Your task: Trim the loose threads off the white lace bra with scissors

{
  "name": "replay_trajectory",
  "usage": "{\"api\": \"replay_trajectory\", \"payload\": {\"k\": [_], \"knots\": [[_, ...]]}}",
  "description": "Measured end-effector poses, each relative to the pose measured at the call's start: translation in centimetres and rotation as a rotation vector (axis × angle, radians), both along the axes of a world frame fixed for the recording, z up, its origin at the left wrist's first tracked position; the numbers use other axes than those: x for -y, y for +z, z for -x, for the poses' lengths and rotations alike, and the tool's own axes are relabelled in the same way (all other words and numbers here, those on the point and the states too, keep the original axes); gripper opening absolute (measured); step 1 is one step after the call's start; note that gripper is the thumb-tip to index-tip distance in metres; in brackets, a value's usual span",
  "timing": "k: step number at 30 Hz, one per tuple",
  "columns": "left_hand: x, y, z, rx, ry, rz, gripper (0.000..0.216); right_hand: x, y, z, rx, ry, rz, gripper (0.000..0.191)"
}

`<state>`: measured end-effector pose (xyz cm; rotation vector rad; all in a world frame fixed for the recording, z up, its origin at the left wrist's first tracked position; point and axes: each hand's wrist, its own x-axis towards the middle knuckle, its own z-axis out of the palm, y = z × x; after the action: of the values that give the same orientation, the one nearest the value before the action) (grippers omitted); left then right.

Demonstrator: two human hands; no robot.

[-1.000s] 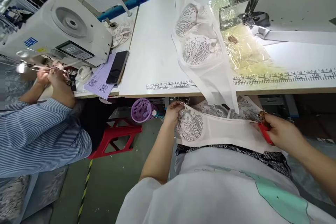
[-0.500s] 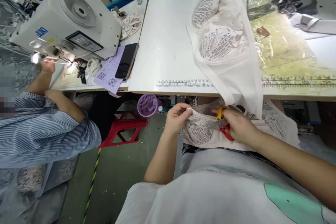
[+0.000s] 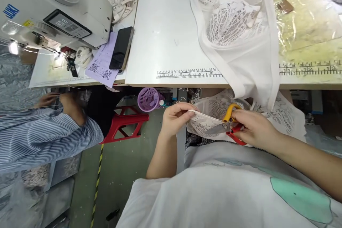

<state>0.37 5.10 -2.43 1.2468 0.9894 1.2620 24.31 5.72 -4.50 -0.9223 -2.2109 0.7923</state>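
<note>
I see one pair of scissors [image 3: 226, 127] in my right hand [image 3: 253, 128], grip closed on the handles, long axis level, blades pointing to 9 o'clock. My left hand [image 3: 175, 118] pinches one lace piece [image 3: 205, 123] below the tabletop [image 3: 165, 35], where it was half a second ago. One basket [image 3: 148, 99] sits at 9 o'clock.

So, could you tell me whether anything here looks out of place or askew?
The phone lies on purple papers that stick out past the table edge, and white lace pieces droop off the front of the work table. Nothing looks damaged or spilled.
</note>
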Motion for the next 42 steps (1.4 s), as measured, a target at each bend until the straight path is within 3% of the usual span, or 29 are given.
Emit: {"api": "replay_trajectory", "payload": {"k": [13, 18, 24, 34, 37, 42], "knots": [[0.6, 1.9, 1.0, -0.091, -0.271, -0.288, 0.021, 1.6, 1.7, -1.3, -0.13, 0.052, 0.073, 0.016], [1.1, 3.3, 0.9, -0.249, -0.259, -0.406, 0.014, 2.1, 1.7, -1.5, -0.186, 0.055, -0.008, 0.019], [2.1, 4.4, 0.8, -0.261, -0.278, -0.338, 0.02, 2.4, 1.8, -1.7, -0.192, 0.096, -0.074, 0.016], [2.4, 3.7, 0.4, -0.288, -0.219, -0.307, 0.006, 2.9, 1.3, -2.4, -0.065, 0.082, -0.084, 0.014], [2.5, 3.6, 0.5, -0.332, -0.218, -0.235, 0.014, 2.9, 0.9, -2.5, -0.038, 0.079, -0.073, 0.012], [2.8, 4.0, 0.2, -0.314, -0.19, -0.243, 0.012, 3.3, 0.2, -2.8, -0.033, 0.048, 0.053, 0.031]]}}
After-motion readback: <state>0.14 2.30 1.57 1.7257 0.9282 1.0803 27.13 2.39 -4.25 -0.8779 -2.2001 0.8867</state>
